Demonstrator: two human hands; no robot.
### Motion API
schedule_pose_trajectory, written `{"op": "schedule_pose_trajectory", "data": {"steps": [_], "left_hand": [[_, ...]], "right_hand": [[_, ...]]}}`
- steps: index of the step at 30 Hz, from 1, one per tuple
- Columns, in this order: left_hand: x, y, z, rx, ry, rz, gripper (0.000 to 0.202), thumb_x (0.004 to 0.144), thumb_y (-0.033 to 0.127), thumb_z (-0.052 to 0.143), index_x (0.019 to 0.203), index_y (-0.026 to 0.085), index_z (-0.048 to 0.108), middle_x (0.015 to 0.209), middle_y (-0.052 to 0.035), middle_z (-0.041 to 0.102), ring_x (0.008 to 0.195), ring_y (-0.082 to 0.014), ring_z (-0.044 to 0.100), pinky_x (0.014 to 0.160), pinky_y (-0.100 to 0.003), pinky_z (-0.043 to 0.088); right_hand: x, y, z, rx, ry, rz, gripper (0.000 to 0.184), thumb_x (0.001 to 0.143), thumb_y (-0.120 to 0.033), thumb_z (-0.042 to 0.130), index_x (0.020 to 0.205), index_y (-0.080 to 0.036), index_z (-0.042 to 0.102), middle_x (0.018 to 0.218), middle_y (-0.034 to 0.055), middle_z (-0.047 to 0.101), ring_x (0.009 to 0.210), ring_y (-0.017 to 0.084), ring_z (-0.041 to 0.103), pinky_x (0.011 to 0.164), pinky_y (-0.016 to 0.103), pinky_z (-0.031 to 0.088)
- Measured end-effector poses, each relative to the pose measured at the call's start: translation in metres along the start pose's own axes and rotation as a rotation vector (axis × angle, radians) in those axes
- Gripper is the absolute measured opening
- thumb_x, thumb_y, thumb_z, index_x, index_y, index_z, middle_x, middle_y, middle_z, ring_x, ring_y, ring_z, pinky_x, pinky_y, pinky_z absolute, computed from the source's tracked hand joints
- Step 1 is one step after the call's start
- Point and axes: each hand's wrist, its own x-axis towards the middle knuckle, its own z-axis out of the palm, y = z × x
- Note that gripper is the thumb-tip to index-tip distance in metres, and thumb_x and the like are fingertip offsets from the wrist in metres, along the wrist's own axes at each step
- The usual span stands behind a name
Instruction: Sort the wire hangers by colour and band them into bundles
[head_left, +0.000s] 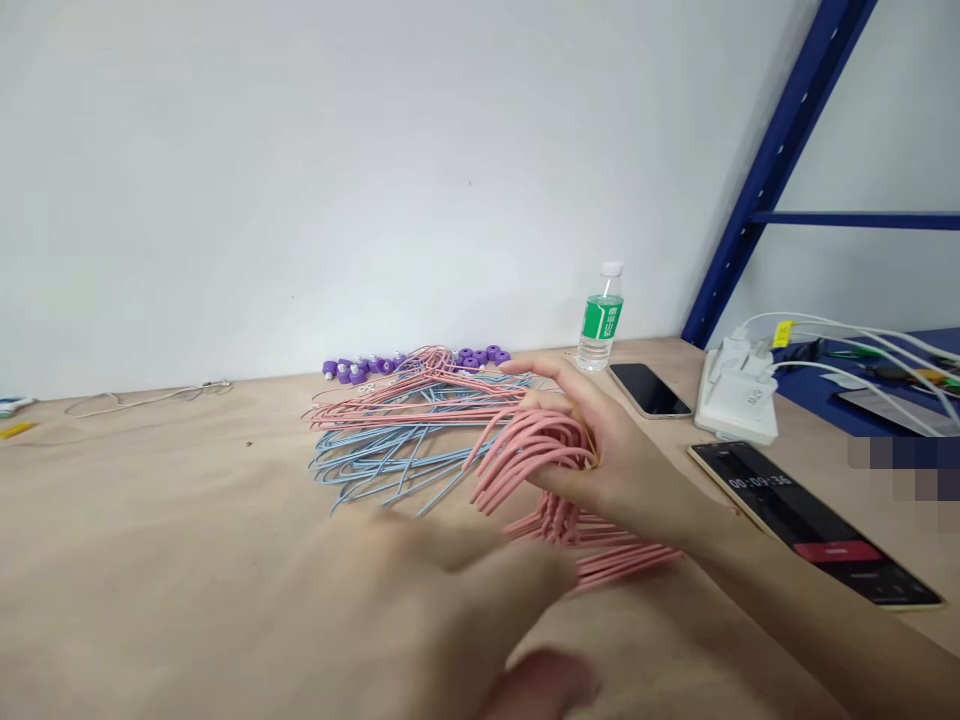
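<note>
**Hooks bunched in one hand, snags and slips the main worry**

Right hand (619, 465) has its grip closed round the hook ends of a bundle of pink hangers (525, 450), held low over the desk (150, 520), with the wire bodies trailing down towards the person. Left hand (450, 600) sits in the near foreground, blurred; I cannot tell whether its grip is wide or closed, only that it is just beside the bundle's lower ends.

Several things could go wrong, by my judgement:

- The hooks fan out past the fingers, so a loose hold could let some slide free and spill.
- The loose pile of blue hangers (375, 460) and more pink ones lies just behind the bundle; a hook dragged through it could catch and pull the lot.
- A wide sweep to the right could knock the water bottle (601, 320) or scrape the dark phone (649, 390).
- The timer phone (817, 520) lies near the right forearm and could be nudged.
- The purple clips (360, 368) by the wall could scatter if the pile shifts.
</note>
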Motion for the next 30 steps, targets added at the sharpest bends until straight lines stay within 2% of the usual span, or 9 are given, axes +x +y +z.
{"op": "schedule_pose_trajectory", "data": {"steps": [1,2,7,16,18,21,25,27,30], "left_hand": [[0.010,0.004,-0.012,0.050,-0.053,0.062,0.042,0.075,0.012,0.027,0.060,0.014,0.067,0.086,-0.0008,0.063,0.099,-0.0219,0.056,0.068,-0.031,0.044],[0.022,0.007,-0.022,0.207,-0.256,0.239,0.052,0.075,0.012,0.018,0.064,0.012,0.069,0.099,-0.0014,0.060,0.102,-0.0219,0.054,0.065,-0.031,0.041],[0.075,0.010,-0.043,0.116,-0.434,0.542,0.034,0.070,-0.005,0.037,0.083,0.013,0.063,0.092,-0.0068,0.062,0.085,-0.0104,0.056,0.075,-0.020,0.045],[0.089,0.005,-0.049,0.242,-0.691,0.489,0.016,0.079,0.007,0.040,0.071,0.014,0.051,0.077,-0.0026,0.050,0.070,-0.0112,0.047,0.066,-0.022,0.040],[0.084,0.002,-0.058,0.225,-0.636,0.487,0.016,0.078,0.012,0.043,0.063,0.016,0.048,0.075,-0.0021,0.047,0.066,-0.0112,0.044,0.063,-0.024,0.040],[0.052,-0.015,-0.067,0.212,-0.361,0.496,0.020,0.076,0.017,0.044,0.057,0.017,0.049,0.081,-0.0044,0.048,0.068,-0.0132,0.046,0.064,-0.027,0.041],[-0.019,-0.052,-0.046,0.190,-0.052,0.566,0.011,0.069,0.011,0.047,0.062,0.018,0.050,0.091,-0.0090,0.053,0.087,-0.0199,0.051,0.075,-0.033,0.042],[-0.049,-0.068,-0.025,0.163,-0.065,0.386,0.012,0.071,0.010,0.046,0.064,0.019,0.052,0.088,-0.0095,0.056,0.085,-0.0198,0.053,0.072,-0.030,0.043],[-0.076,-0.078,0.004,0.052,0.122,0.088,0.022,0.078,0.017,0.041,0.059,0.019,0.051,0.090,-0.0098,0.058,0.091,-0.0223,0.052,0.080,-0.036,0.040]], "right_hand": [[0.000,0.000,0.001,0.033,-0.012,0.010,0.050,0.067,-0.011,0.052,0.113,-0.020,0.034,0.064,-0.0067,0.047,0.052,0.007,0.044,0.046,0.020,0.037],[0.000,0.001,0.002,0.071,-0.016,0.016,0.050,0.066,-0.011,0.053,0.111,-0.020,0.034,0.065,-0.0060,0.048,0.054,0.008,0.048,0.047,0.020,0.038],[0.003,0.007,0.002,0.170,0.117,0.008,0.038,0.057,-0.016,0.060,0.090,-0.020,0.041,0.075,-0.0016,0.054,0.072,0.014,0.057,0.058,0.026,0.048],[0.007,0.017,0.002,0.300,0.116,0.103,0.045,0.053,-0.013,0.067,0.091,-0.018,0.042,0.073,-0.0036,0.055,0.061,0.007,0.052,0.053,0.019,0.043],[0.006,0.020,0.000,0.301,0.106,0.084,0.052,0.056,-0.014,0.065,0.101,-0.018,0.042,0.070,-0.0050,0.055,0.055,0.006,0.049,0.047,0.017,0.041],[0.004,0.020,-0.006,0.224,0.140,0.072,0.055,0.061,-0.015,0.061,0.112,-0.018,0.041,0.056,-0.0093,0.048,0.043,0.004,0.041,0.040,0.016,0.036],[0.004,0.015,-0.013,0.137,0.181,0.166,0.049,0.062,-0.022,0.061,0.109,-0.015,0.047,0.053,-0.0086,0.045,0.040,0.005,0.040,0.037,0.018,0.036],[0.006,0.013,-0.014,0.147,0.170,0.195,0.051,0.062,-0.024,0.063,0.109,-0.014,0.047,0.054,-0.0079,0.047,0.040,0.005,0.041,0.037,0.018,0.037],[0.007,0.013,-0.013,0.168,0.160,0.195,0.053,0.060,-0.026,0.065,0.109,-0.015,0.047,0.050,-0.0092,0.045,0.037,0.006,0.041,0.035,0.018,0.037]]}}
